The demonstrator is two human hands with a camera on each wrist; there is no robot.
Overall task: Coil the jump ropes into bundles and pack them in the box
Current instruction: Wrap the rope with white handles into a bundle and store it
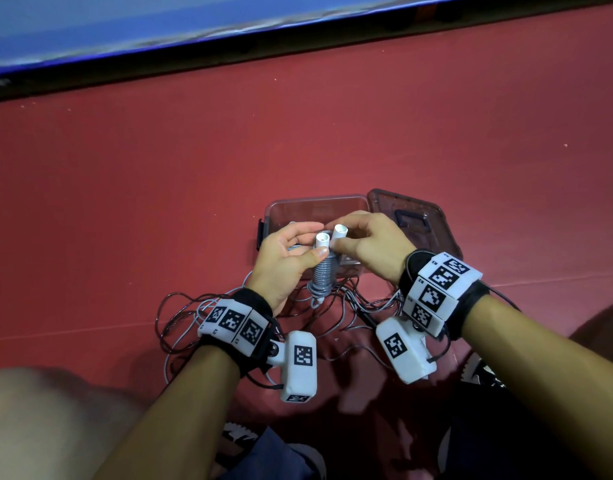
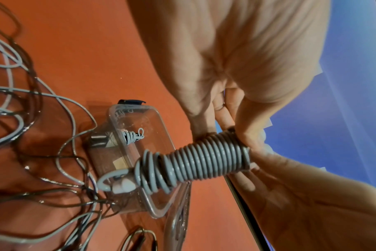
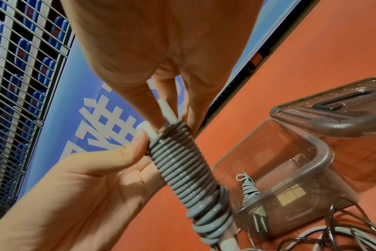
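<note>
Two bare hands are meeting over the red floor, sharing one bundle. Nearest, loose loops of grey and dark jump rope cord are lying tangled on the floor between the wrists. Above them, the left hand is cradling the grey jump rope coiled tightly round its two white handles, thumb pressing against the top turns and fingers curving behind. This bundle is standing nearly upright, its turns stacked evenly like a spring along the upper part and bunching looser near the lower end, where a short white loop of cord is sticking out. The right hand is pinching the white handle tops between thumb and fingertips. Just behind the bundle, the clear rectangular plastic box is sitting open on the floor, a smaller coiled grey rope bundle lying inside it. Its smoky hinged lid is leaning back to the right. Farthest off, a blue banner is running along the floor's edge.
</note>
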